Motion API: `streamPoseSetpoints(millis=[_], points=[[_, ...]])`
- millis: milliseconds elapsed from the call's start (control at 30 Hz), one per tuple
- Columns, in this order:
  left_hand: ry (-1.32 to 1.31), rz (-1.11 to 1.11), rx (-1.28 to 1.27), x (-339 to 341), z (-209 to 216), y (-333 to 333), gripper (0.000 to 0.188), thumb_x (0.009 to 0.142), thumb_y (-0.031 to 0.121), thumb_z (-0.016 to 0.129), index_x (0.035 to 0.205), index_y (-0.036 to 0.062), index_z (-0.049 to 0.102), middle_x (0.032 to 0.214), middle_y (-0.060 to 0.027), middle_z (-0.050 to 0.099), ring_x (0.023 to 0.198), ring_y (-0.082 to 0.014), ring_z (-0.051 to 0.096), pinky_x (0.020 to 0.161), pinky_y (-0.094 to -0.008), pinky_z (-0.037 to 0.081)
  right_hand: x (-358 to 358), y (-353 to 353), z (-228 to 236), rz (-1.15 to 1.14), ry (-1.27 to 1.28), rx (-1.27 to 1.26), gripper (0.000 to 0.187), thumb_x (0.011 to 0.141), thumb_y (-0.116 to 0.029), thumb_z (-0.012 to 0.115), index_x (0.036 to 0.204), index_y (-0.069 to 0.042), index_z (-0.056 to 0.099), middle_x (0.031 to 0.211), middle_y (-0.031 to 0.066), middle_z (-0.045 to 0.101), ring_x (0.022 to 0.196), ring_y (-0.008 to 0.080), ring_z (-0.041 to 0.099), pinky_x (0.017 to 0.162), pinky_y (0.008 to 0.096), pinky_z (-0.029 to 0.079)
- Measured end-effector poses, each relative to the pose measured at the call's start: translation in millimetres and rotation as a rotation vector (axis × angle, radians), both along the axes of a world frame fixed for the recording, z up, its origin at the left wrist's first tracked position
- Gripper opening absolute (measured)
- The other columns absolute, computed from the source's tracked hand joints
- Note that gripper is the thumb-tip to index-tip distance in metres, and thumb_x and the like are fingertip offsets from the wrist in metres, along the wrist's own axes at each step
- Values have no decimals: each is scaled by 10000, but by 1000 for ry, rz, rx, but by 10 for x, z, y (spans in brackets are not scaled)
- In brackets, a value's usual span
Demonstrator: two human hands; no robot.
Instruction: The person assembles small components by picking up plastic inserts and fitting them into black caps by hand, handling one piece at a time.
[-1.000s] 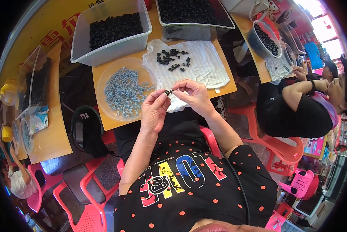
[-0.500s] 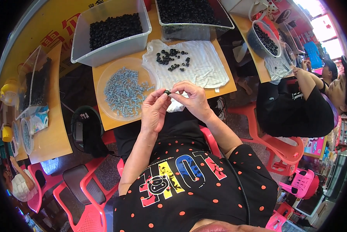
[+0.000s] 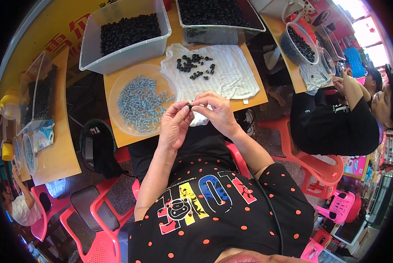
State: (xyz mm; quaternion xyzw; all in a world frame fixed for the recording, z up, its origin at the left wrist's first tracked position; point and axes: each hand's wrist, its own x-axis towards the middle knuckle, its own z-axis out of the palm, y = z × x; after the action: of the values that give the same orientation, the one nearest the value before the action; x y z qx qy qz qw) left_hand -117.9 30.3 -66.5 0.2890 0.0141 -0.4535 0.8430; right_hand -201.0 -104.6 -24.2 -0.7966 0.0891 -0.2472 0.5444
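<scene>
Near the table's front edge, my left hand point(image 3: 177, 122) and my right hand point(image 3: 216, 113) meet fingertip to fingertip. Between them is a small round black plastic part point(image 3: 189, 105), pinched by the left thumb and forefinger, with the right fingertips pressed on its side. Just left of my hands lies a round translucent tray point(image 3: 114, 110) heaped with small blue-grey metal springs point(image 3: 138, 105). Beyond my fingers a white cloth point(image 3: 233, 74) is spread out, and several loose black parts point(image 3: 195, 65) rest on it in a cluster.
Two clear plastic bins stand at the table's back, the left bin point(image 3: 117, 65) and the right bin point(image 3: 222, 36), both filled with black parts. Another person point(image 3: 336, 118) sits at a table on the right. Red plastic chairs point(image 3: 288, 136) stand around, and a side table point(image 3: 58, 149) is at left.
My hands stay almost in place, with the fingers shifting slightly on the small black part. At right, the other person's arms have risen a little.
</scene>
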Motion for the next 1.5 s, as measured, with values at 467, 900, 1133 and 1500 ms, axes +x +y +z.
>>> streamPoseSetpoints(millis=[467, 900, 1133, 1500], points=[[-103, -176, -39, 96, 21, 133, 291, 848, -32, 645, 1047, 88, 469, 924, -58, 637, 811, -144, 621, 726, -255, 523, -38, -83, -15, 358, 158, 410, 186, 855, -48, 658, 1038, -23, 684, 1002, 56, 662, 895, 120, 606, 792, 261, 492], [-15, -125, -41, 50, -70, 133, 233, 851, -31, 642, 1008, 70, 503, 942, -65, 648, 810, -143, 626, 733, -259, 528, -69, 50, -130, 213, 170, 338, 201, 838, -65, 673, 1035, -21, 673, 1017, 60, 661, 864, 119, 611, 770, 249, 496], [-81, 33, -11, 25, -67, 103, 161, 853, -32, 639, 1007, 14, 631, 914, -64, 661, 800, -145, 634, 753, -267, 536, -24, 44, -67, -35, -138, -360, 202, 733, -46, 745, 927, -28, 689, 880, 80, 670, 815, 224, 624, 725, 306, 508], [-127, 68, 57, 13, -87, 103, 180, 851, -26, 646, 1029, -3, 652, 938, -74, 668, 815, -139, 636, 772, -265, 534, -53, 66, -54, -21, -84, -408, 154, 740, -28, 735, 883, -9, 682, 846, 87, 672, 760, 223, 620, 682, 302, 501]])
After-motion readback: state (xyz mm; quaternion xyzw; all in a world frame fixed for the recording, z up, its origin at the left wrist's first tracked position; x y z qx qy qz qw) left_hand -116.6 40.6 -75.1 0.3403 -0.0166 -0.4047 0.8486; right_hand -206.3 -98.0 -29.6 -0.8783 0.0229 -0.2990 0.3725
